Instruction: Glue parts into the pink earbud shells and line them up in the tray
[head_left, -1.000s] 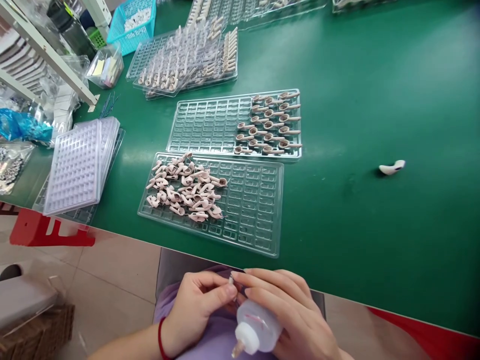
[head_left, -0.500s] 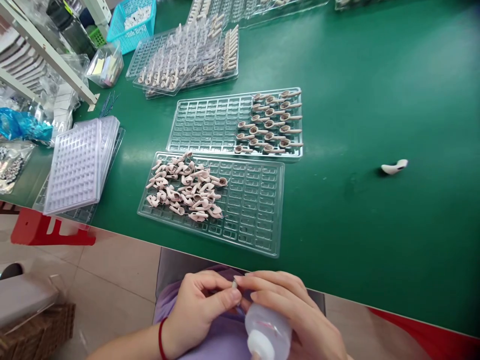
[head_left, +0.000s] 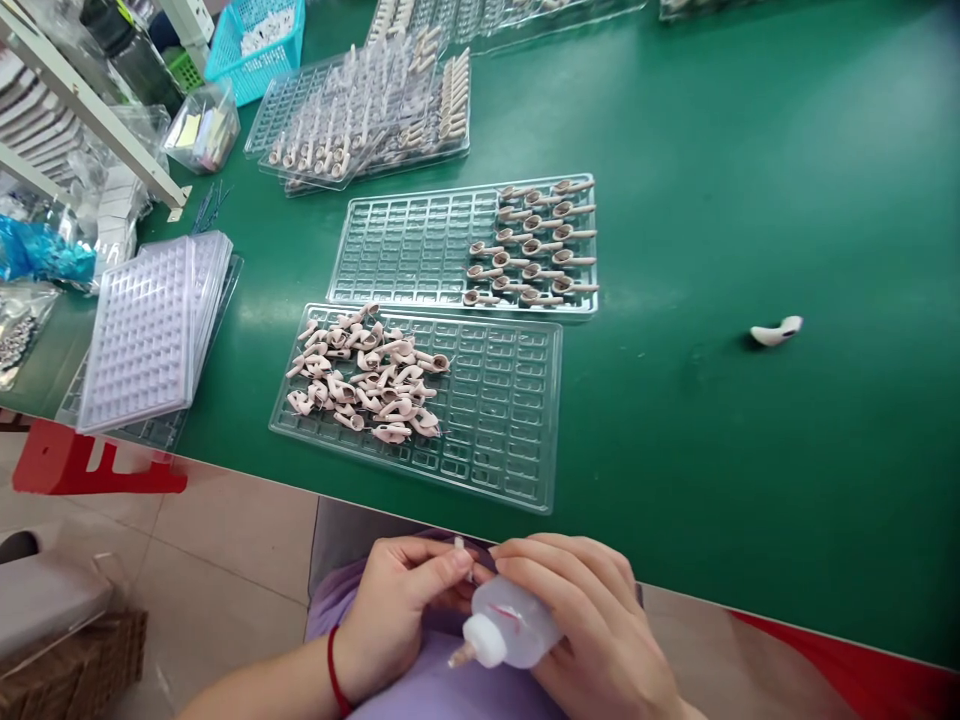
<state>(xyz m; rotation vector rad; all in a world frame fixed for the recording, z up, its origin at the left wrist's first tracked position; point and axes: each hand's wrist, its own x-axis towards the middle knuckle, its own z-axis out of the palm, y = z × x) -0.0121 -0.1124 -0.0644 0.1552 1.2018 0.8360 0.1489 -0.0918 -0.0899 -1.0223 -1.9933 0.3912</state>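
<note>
My left hand [head_left: 394,600] pinches a small whitish earbud shell [head_left: 460,545] between thumb and fingers, mostly hidden by them. In my right hand [head_left: 600,610] lies a translucent squeeze bottle [head_left: 521,618] with a white cap, its brownish nozzle angled down to the left. Both hands are close together over my lap, at the table's front edge. Beyond them, a clear plastic tray [head_left: 514,430] carries a loose heap of pale earbud shells [head_left: 390,385]. Behind it, a second clear tray [head_left: 405,240] has earbud shells lined up in rows at its right end.
A single earbud shell [head_left: 780,330] lies on the green table [head_left: 712,450] at right. Stacked filled trays [head_left: 360,125] and a blue basket [head_left: 259,55] stand at the back. White trays [head_left: 139,345] are piled at left, above a red stool [head_left: 67,465].
The bottle has turned in my right hand, so its nozzle now shows and points left. More of the earbud shell shows above my left fingertips. The view has shifted slightly.
</note>
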